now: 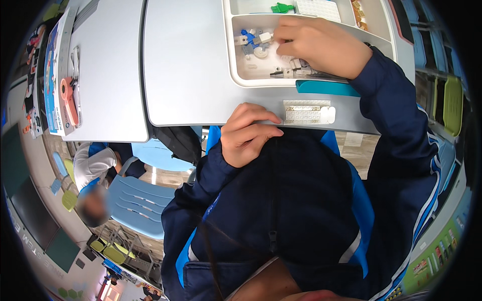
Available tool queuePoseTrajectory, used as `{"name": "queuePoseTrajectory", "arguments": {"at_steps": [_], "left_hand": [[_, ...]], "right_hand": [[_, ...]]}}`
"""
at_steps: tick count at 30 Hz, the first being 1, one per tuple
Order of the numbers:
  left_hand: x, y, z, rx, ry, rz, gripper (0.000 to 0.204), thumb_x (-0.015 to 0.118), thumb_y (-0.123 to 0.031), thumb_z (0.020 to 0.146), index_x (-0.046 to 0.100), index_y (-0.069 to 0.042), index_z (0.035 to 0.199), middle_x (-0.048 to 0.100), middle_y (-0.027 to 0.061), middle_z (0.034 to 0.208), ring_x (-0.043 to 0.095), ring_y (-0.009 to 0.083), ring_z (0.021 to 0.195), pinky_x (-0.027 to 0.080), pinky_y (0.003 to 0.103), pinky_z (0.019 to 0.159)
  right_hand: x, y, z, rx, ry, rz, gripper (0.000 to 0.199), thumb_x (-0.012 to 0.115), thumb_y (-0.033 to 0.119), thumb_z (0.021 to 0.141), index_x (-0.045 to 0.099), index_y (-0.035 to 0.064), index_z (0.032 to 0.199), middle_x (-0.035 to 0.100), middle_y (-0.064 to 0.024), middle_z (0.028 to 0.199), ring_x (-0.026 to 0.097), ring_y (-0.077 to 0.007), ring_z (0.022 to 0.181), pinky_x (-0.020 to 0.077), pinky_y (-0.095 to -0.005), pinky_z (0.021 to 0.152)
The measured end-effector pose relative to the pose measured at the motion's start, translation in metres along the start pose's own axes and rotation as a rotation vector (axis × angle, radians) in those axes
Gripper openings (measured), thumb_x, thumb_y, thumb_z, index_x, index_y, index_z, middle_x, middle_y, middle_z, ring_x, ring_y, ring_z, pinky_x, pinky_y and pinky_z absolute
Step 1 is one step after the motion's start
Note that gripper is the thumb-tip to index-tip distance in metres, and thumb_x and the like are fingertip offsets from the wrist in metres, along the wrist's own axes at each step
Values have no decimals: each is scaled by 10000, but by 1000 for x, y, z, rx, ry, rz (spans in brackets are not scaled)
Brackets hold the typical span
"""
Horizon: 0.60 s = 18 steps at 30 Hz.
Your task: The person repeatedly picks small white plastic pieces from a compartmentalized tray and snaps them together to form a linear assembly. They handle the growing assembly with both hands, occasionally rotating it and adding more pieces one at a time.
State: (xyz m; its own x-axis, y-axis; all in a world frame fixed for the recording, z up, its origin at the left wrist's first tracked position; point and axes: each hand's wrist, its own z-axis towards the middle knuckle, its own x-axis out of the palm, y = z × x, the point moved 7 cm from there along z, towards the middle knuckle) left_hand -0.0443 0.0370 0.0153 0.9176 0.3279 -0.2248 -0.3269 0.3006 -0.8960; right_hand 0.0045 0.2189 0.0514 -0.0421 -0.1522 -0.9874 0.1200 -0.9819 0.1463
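Note:
My right hand [321, 46] reaches into a white sorting tray [235, 70], palm down. Its curled fingers are a little apart over small toy-brick pieces, and I see nothing held between them. Blue, grey and white pieces [253, 42] lie left of the fingertips; dark and grey pieces [296, 67] lie partly under the hand. At the table's front edge, a white studded brick assembly [307, 113] lies flat. My left hand [249, 133] is beside its left end, thumb and forefinger slightly apart; whether a fingertip touches it I cannot tell.
The tray's back compartments hold a green piece [282, 8], a white studded plate [319, 9] and orange pieces [359, 15]. A teal handle [326, 88] juts from the tray's front. On the left table are a coral-coloured tool [69, 100] and a box [51, 75]. Another person [95, 170] sits near blue chairs.

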Motion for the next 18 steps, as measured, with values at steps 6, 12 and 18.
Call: {"name": "queuePoseTrajectory", "arguments": {"at_steps": [6,12,18], "left_hand": [[10,6,5,-155,18,111,307,860,-105,726,718,-42,990,704,81,1109,625,284,972,469,359,853],[26,3,17,-125,69,346,469,879,-145,728,697,-55,1150,671,87,1198,599,302,1051,470,378,871],[20,-11,13,-62,-29,191,501,860,-85,770,668,-40,1230,709,100,1104,619,259,951,486,327,792]], "right_hand": [[-17,-2,-24,140,-62,151,241,710,37,815,693,0,1053,636,-102,1127,604,-294,1126,513,-399,950],[-52,-1,-69,360,-293,332,262,636,87,989,674,-12,1228,720,-141,1129,689,-229,960,527,-315,880],[-34,73,-141,989,-748,1046,204,606,36,1017,696,-26,1188,730,-64,1022,634,-55,798,504,-198,680]]}}
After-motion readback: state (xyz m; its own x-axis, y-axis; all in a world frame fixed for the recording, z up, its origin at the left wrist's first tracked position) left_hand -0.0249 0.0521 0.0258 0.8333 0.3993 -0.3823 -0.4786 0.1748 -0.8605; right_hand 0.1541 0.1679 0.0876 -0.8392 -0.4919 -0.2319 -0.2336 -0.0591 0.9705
